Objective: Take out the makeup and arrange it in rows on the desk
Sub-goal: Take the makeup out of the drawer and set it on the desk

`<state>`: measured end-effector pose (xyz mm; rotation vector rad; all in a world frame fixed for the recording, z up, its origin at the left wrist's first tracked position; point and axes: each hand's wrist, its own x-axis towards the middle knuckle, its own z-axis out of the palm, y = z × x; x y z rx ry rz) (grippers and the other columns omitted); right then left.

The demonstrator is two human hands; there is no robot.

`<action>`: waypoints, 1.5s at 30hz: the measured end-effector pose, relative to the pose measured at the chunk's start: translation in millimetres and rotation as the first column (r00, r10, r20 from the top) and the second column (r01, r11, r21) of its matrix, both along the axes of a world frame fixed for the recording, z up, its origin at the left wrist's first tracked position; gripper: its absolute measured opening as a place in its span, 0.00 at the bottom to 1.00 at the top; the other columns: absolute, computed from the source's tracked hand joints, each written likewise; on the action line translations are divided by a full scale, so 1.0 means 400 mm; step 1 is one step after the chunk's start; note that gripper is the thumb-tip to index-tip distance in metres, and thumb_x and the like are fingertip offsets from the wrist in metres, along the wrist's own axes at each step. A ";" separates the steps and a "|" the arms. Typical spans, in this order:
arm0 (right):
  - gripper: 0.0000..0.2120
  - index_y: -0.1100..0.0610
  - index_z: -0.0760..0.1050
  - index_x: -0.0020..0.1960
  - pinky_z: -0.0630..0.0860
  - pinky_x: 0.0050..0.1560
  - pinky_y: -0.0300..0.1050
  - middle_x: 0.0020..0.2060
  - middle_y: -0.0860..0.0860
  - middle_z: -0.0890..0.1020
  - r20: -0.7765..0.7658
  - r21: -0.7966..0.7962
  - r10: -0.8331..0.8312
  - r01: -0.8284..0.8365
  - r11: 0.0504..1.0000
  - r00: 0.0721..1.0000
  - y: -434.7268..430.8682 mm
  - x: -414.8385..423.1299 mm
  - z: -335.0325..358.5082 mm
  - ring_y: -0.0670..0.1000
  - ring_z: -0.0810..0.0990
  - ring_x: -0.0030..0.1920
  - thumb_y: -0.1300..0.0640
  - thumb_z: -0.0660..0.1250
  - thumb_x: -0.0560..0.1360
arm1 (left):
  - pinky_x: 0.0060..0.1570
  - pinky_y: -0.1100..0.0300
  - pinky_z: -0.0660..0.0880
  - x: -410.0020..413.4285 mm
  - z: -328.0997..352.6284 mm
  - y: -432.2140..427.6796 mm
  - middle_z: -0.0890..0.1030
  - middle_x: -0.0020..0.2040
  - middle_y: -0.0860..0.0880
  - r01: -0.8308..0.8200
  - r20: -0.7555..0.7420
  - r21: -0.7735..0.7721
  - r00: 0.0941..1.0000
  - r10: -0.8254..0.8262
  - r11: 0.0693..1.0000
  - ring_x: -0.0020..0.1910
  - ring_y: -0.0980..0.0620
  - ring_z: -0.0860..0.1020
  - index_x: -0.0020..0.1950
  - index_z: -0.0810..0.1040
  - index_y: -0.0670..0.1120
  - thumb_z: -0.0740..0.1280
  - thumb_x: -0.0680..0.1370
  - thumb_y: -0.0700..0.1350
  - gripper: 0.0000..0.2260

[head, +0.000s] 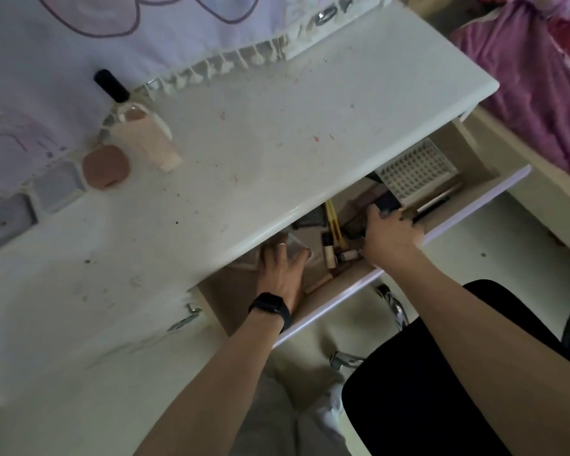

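Note:
A white desk [277, 133] has its drawer [474, 205] pulled out. On the desktop at the left stand a pink foundation bottle [145, 136] with a black cap and a round pink compact [105, 166]. My left hand [282, 263], a black band on its wrist, grips a clear plastic box [295, 246] inside the drawer, partly under the desk edge. My right hand [389, 232] reaches into the drawer's middle and its fingers curl round a small dark case [387, 202]. Several tubes and pencils [334, 241] lie between the hands.
A white perforated basket [415, 171] sits at the drawer's far end. A patterned cloth with a fringe [112, 34] hangs behind the desk. A black chair seat [441, 373] is below my right arm. Purple bedding [533, 80] lies at the right.

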<state>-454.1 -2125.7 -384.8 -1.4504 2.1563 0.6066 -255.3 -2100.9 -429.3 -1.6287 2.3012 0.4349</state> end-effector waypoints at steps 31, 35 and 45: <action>0.22 0.48 0.82 0.52 0.77 0.49 0.51 0.47 0.53 0.85 0.943 0.168 -0.284 0.489 0.856 0.174 0.141 0.388 0.281 0.54 0.84 0.47 0.35 0.70 0.66 | 0.48 0.54 0.77 0.586 0.405 -0.032 0.81 0.54 0.49 -0.148 -0.461 0.840 0.316 0.829 0.523 0.48 0.50 0.82 0.60 0.81 0.56 0.67 0.62 0.44 0.26; 0.15 0.46 0.78 0.57 0.76 0.45 0.41 0.48 0.42 0.85 0.949 0.052 -0.171 0.403 0.914 0.266 0.088 0.577 0.283 0.44 0.84 0.44 0.42 0.73 0.74 | 0.40 0.59 0.76 0.800 0.398 -0.034 0.79 0.51 0.49 -0.438 -0.568 0.595 0.364 0.738 0.674 0.42 0.54 0.79 0.57 0.79 0.57 0.69 0.65 0.47 0.20; 0.26 0.47 0.70 0.69 0.71 0.58 0.43 0.62 0.46 0.76 0.632 -0.459 0.432 -0.139 0.878 0.643 -0.087 0.974 0.245 0.50 0.75 0.60 0.46 0.71 0.73 | 0.67 0.48 0.68 1.115 0.322 -0.125 0.70 0.62 0.49 -0.568 -0.333 0.090 0.757 0.562 0.818 0.65 0.45 0.69 0.59 0.71 0.64 0.66 0.61 0.52 0.26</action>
